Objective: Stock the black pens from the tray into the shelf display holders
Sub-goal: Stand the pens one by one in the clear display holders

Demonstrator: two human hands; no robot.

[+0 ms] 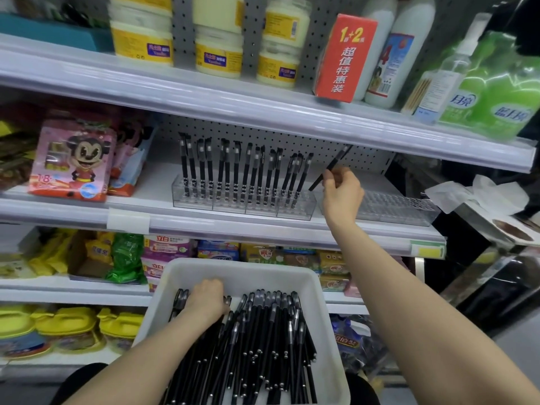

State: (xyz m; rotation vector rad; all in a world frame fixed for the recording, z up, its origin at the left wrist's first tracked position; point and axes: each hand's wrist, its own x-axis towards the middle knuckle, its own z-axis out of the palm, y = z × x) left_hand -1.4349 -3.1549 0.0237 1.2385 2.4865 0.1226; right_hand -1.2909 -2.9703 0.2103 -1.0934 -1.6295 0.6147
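Note:
A white tray (327, 331) in front of me holds a heap of black pens (263, 346). My left hand (207, 299) lies in the tray with its fingers curled over pens at the far left of the heap. My right hand (342, 194) is raised at the middle shelf and pinches one black pen (336, 163), tilted, just right of a clear display holder (204, 203). Several black pens (242, 168) stand upright in that holder. A second clear holder (394, 209) to the right of my hand stands without pens.
The upper shelf's front edge (263, 115) hangs just above the held pen. Pink cartoon packs (73, 162) lie left of the holders, crumpled white paper (479, 197) to the right. Jars, bottles and a red box fill the top shelf; packets and yellow bottles sit below.

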